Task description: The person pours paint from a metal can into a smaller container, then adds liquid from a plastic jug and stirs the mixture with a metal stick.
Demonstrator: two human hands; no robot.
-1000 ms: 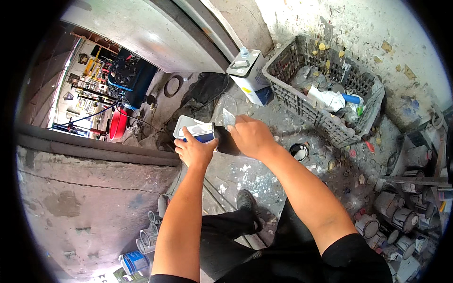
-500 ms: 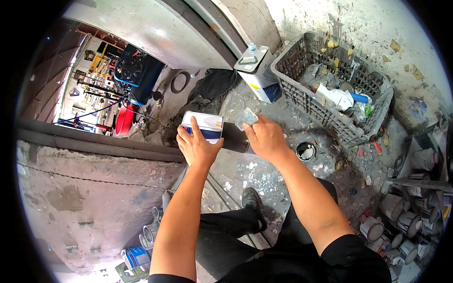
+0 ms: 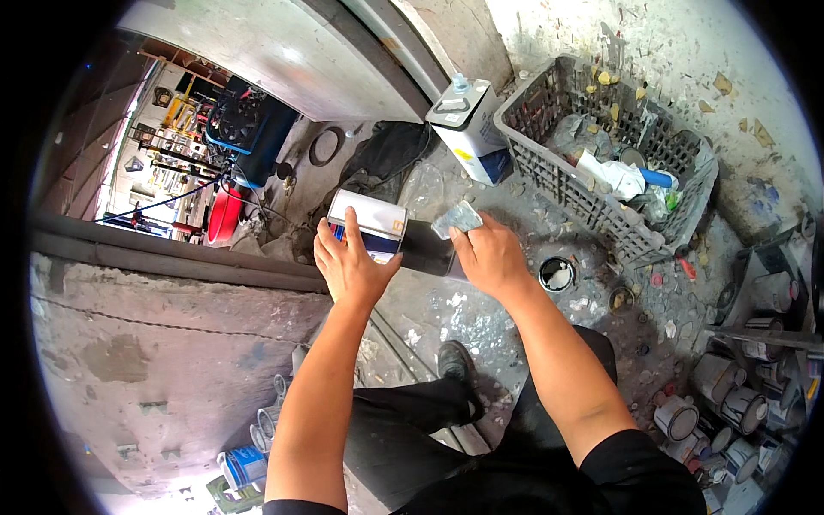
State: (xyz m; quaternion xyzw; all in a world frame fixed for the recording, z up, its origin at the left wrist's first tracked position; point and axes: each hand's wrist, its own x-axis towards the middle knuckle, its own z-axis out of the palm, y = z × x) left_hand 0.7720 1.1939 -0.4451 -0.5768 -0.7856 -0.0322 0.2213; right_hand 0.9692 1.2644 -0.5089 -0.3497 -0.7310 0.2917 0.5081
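My left hand (image 3: 354, 262) grips the side of a white and dark-blue can (image 3: 369, 210), fingers spread over its wall and the thumb at its right side. The can sits tilted at the left end of a dark flat panel (image 3: 427, 247). Pinched between the thumb and fingers of my right hand (image 3: 491, 256) is a thin flat grey spreader (image 3: 455, 221), smeared with pale residue. It is held above the panel's right part, apart from the can. The can's opening is not visible from here. An open round tin (image 3: 557, 275) with whitish stuff in it stands on the floor right of my right hand.
Beyond my hands stand a tall rectangular white-and-blue tin (image 3: 470, 129) and a grey plastic crate (image 3: 558, 167) of rubbish. Used paint cans (image 3: 676, 418) crowd the lower right. A low wall (image 3: 172, 343) is on my left, with a blue compressor (image 3: 257, 159) past the opening.
The can has shifted slightly left and turned a little in my left hand. The spreader in my right hand has moved slightly right and tilted.
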